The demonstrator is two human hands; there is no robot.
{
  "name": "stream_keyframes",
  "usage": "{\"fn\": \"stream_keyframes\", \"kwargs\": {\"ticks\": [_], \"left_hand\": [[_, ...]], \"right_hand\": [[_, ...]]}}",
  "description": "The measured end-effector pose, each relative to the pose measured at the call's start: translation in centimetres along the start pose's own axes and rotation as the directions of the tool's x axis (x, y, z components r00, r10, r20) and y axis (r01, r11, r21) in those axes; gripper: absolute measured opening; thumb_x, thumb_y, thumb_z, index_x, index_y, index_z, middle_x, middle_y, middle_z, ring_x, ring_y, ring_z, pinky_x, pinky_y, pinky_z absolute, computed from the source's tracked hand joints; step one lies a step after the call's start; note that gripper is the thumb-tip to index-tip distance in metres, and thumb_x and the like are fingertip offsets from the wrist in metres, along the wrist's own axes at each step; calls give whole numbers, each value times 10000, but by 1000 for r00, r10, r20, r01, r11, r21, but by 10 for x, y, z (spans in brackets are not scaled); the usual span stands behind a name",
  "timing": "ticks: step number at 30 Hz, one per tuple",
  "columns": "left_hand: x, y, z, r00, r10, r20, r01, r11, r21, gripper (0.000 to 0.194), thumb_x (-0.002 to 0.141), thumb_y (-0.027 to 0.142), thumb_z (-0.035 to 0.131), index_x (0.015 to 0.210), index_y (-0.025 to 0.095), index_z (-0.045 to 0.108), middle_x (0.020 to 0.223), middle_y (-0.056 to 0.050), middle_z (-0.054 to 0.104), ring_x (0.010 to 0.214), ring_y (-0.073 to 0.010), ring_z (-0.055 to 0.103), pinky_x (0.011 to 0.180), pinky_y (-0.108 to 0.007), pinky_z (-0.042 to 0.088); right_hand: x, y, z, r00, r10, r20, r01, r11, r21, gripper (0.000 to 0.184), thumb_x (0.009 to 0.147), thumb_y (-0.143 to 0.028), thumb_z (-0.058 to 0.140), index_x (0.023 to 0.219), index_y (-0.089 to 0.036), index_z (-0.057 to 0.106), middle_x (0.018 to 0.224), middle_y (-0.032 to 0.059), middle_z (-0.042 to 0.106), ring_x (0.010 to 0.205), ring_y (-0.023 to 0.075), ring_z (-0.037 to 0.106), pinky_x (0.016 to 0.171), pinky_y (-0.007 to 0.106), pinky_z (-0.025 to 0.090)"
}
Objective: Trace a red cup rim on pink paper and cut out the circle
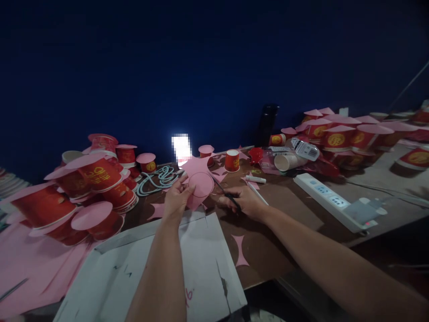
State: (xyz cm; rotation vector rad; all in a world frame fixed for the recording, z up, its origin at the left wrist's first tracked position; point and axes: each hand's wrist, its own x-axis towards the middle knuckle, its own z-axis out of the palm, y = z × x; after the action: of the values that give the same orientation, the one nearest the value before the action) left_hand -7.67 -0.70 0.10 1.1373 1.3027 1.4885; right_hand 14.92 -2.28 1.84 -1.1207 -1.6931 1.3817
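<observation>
My left hand [177, 197] pinches the left edge of a sheet of pink paper [201, 182] that has a circle drawn on it. Parts of its border are cut away in curves. My right hand [246, 202] grips a pair of dark-handled scissors [232, 200], their blades pointing up and left at the paper's right edge, beside the drawn circle. Whether the blades touch the paper I cannot tell. Below the left hand lies an open white cardboard box [201, 250]. A curved pink offcut [240, 250] rests on the brown table to its right.
Red paper cups [97, 176] topped with pink discs are piled at the left, with more cups [337, 138] at the back right. A white power strip [321, 197] lies at the right. A coiled cable [157, 179], a lit screen [181, 147] and a red cup [232, 161] stand behind the hands.
</observation>
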Motion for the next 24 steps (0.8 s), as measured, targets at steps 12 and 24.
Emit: {"fn": "stream_keyframes", "kwargs": {"ticks": [12, 24], "left_hand": [[-6, 10, 0, 1000, 3, 24, -4, 999, 44, 739, 594, 371, 774, 1274, 163, 574, 765, 13, 622, 704, -116, 533, 733, -257, 427], [-9, 16, -1, 996, -37, 79, 28, 993, 112, 793, 582, 354, 781, 1316, 174, 539, 777, 14, 599, 712, -111, 510, 721, -252, 405]], "right_hand": [[4, 7, -2, 999, 32, 27, -32, 999, 2, 508, 720, -487, 697, 1105, -156, 688, 601, -22, 540, 469, 76, 461, 403, 179, 365], [5, 11, -4, 1000, 7, 29, -6, 1000, -11, 425, 707, -494, 711, 954, -148, 707, 581, -31, 520, 466, 75, 473, 409, 182, 365]]}}
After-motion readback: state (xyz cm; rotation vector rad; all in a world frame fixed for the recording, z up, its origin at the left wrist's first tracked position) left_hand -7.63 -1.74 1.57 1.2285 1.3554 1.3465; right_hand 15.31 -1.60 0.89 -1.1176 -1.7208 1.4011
